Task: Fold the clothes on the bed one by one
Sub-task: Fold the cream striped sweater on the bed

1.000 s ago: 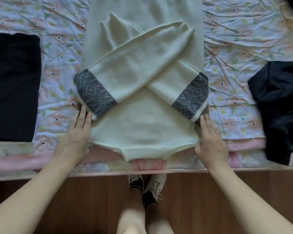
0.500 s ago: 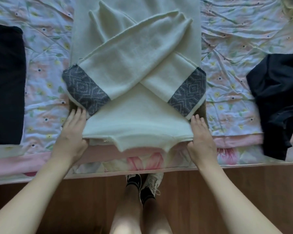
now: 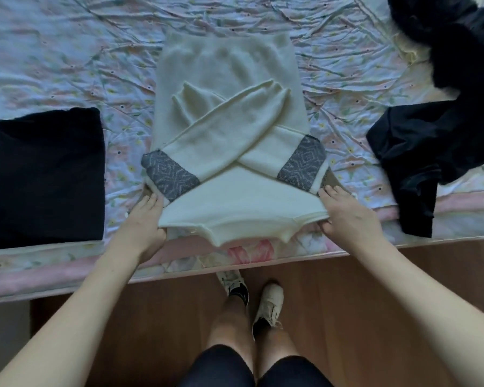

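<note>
Head view looks down on the bed (image 3: 67,65) with its floral sheet, and you stand at its near edge on a wooden floor (image 3: 346,289).

At far left, a folded black garment (image 3: 44,177) lies flat on the sheet, well apart from your hands.

Your left hand (image 3: 143,227) sits at the lower left corner of the sweater (image 3: 229,129). Its fingers reach forward under the left cuff (image 3: 169,174) and its thumb tucks beneath the hem, so it grips that corner.

Between your 2 hands, the cream sweater lies flat in the middle of the bed, its collar end far from you and its hem at the bed's near edge. Its 2 sleeves are folded across the body and cross in an X, each ending in a grey patterned cuff. The hem is raised a little off the sheet between your hands.

Your right hand (image 3: 349,216) holds the lower right corner, fingers on top beside the right cuff (image 3: 302,163) and thumb curled under the hem, pinching the fabric. Your hands are apart, 1 on each side of the sweater.

To the right, a crumpled black pile (image 3: 419,152) lies unfolded, part of it hanging over the bed edge and part running up to the far right corner. Below the bed, your 2 shoes (image 3: 268,300) show on the floor.
</note>
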